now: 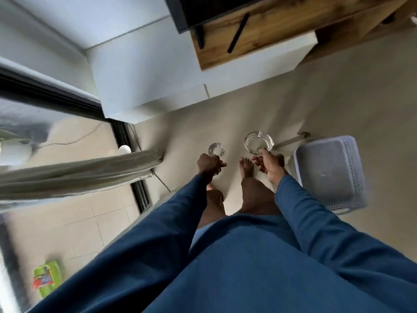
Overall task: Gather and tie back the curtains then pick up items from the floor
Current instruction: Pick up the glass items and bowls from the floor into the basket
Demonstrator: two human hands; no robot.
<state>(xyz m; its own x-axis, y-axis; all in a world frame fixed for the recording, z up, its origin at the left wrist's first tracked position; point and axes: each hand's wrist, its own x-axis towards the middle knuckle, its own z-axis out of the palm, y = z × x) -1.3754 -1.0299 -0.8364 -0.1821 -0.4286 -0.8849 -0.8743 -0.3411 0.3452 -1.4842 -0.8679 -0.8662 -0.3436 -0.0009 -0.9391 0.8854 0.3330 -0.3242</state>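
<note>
The pale grey fabric curtain hung gathered, seemingly done; the left hand gripped a small clear glass; the right hand pinched a round clear glass ashtray above the floor; depositing them probably remained, perhaps in the pale perforated plastic basket nearby

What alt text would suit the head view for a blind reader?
A person's left hand holds a small glass object and the right hand a glass ashtray, above a floor. A gathered curtain hangs left; a white plastic basket sits right.

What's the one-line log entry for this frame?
left hand: holds small glass | right hand: holds glass ashtray | basket: at right, empty | curtain: gathered
</note>
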